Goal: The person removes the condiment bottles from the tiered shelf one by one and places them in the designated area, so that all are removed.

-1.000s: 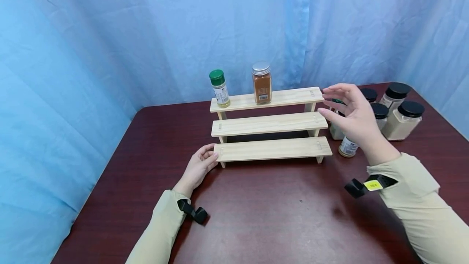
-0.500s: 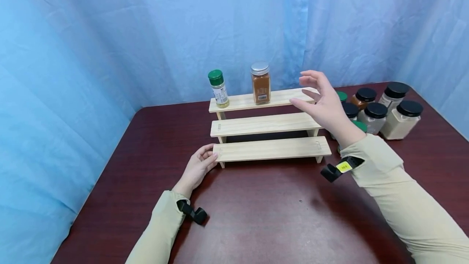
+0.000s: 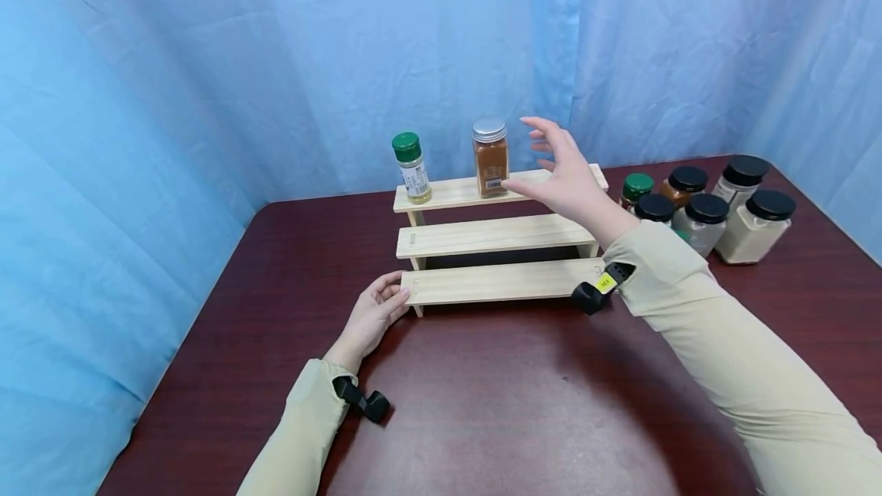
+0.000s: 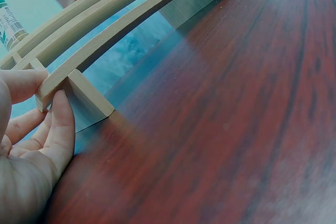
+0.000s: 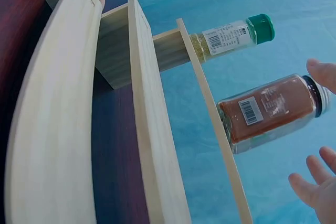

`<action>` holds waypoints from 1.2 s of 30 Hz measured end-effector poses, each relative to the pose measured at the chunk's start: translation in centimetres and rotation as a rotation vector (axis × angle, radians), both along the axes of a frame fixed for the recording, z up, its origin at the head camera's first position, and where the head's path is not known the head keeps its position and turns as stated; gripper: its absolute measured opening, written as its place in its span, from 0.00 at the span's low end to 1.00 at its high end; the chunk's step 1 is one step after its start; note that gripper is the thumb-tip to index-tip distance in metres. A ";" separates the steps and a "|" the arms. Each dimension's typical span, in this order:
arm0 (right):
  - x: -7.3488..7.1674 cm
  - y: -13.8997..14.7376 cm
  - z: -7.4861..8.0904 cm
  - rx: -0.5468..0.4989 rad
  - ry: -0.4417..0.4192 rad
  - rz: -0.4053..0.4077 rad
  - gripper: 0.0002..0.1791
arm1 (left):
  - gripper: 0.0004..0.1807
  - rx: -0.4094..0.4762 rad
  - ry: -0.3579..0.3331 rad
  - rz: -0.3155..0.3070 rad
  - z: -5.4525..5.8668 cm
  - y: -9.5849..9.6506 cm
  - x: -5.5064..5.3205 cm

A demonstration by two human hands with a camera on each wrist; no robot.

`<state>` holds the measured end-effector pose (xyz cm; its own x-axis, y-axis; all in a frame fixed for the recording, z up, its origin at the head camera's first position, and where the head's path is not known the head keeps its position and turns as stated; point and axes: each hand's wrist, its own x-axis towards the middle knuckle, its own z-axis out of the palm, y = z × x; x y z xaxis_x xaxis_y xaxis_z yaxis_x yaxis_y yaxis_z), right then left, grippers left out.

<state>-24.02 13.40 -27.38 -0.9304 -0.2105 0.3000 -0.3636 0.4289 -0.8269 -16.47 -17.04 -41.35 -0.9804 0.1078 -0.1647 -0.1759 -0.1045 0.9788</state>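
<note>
A three-tier wooden rack (image 3: 510, 282) stands on the table. My left hand (image 3: 370, 318) pinches the left end of its lowest shelf (image 4: 94, 43), thumb and fingers on either side of the board. On the top shelf, a square glass jar of orange-brown powder (image 3: 491, 163) with a silver lid stands upright around the middle. A slim green-capped spice bottle (image 3: 413, 167) stands at that shelf's left end. My right hand (image 3: 569, 181) is just right of the powder jar, fingers spread and curved around its side. In the right wrist view, a gap shows between its fingers (image 5: 315, 187) and the jar.
Right of the rack, several jars stand in a cluster on the dark red table (image 3: 482, 404), among them a black-lidded jar of pale powder (image 3: 751, 228) and a green-capped bottle (image 3: 635, 188). A blue curtain (image 3: 413, 37) hangs behind and at the sides.
My right hand has moved left from beside the jar cluster, over the rack's right end, to the powder jar. My left hand has kept its hold on the lowest shelf.
</note>
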 end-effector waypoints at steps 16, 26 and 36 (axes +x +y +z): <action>-1.5 -2.2 -0.4 0.032 -0.017 0.070 0.49 | 0.26 -0.007 0.001 -0.006 -0.1 -0.1 0.0; -1.9 -2.9 -1.3 0.064 0.037 0.033 0.50 | 0.26 0.000 -0.004 0.000 0.0 -0.1 0.0; -2.5 -3.8 -3.0 0.001 0.120 -0.011 0.49 | 0.27 -0.004 -0.002 -0.014 0.0 -0.1 0.0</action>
